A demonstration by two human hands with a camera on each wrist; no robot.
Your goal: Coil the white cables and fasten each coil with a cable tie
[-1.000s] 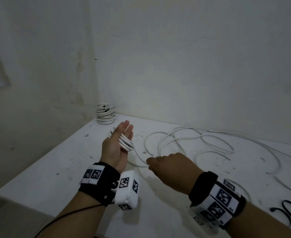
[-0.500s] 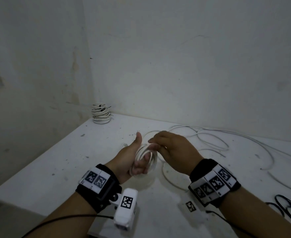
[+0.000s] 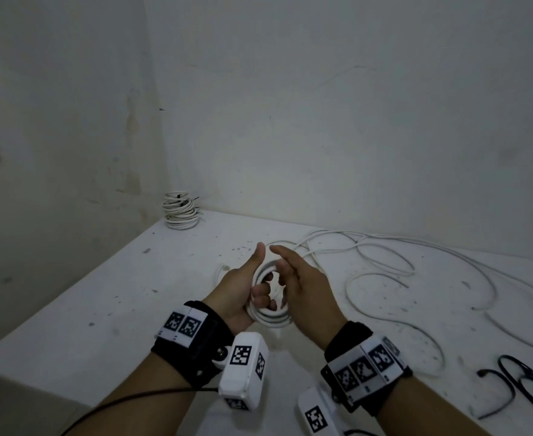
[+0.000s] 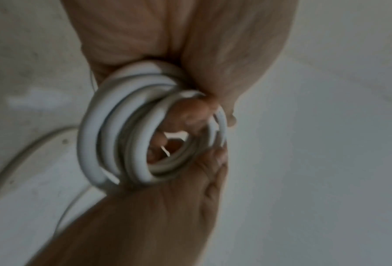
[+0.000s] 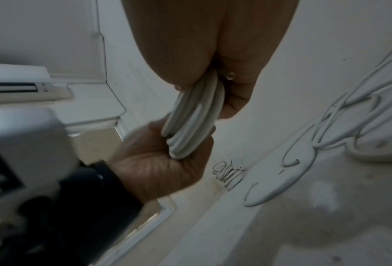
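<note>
A small coil of white cable hangs above the table between both hands. My left hand grips its left side with the fingers hooked through the loops and the thumb pointing up. My right hand pinches the coil's right side, with its index finger stretched forward. In the left wrist view several loops of the coil wrap my fingers. In the right wrist view the coil runs from my right hand down into my left hand. The loose white cable trails off over the table to the right.
A stack of finished white coils stands in the table's far left corner by the wall. Black cable ties lie near the right front edge. The white table ends on the left, and walls close the back and left.
My left hand, flat and raised with the loops a second ago, has dropped and curled around the coil. My right hand has left the loose cable and come onto the coil.
</note>
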